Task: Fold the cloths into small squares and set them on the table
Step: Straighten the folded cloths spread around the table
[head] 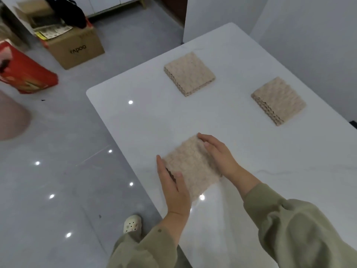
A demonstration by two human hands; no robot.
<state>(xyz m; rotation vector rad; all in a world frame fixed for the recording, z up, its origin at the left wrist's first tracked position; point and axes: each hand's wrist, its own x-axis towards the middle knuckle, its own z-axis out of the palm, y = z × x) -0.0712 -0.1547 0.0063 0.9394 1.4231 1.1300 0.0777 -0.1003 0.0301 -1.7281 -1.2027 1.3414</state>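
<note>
A beige textured cloth, folded into a small square, lies near the front left of the white table and looks blurred. My left hand holds its left edge, thumb on top and straight fingers along the side. Along the cloth's right edge my right hand rests with straight fingers. Two more folded beige squares lie further back: one at the far middle, one at the far right.
The table's left edge runs diagonally beside a glossy grey floor. A cardboard box and a red bag stand on the floor at the far left. My foot in a white clog is beside the table edge.
</note>
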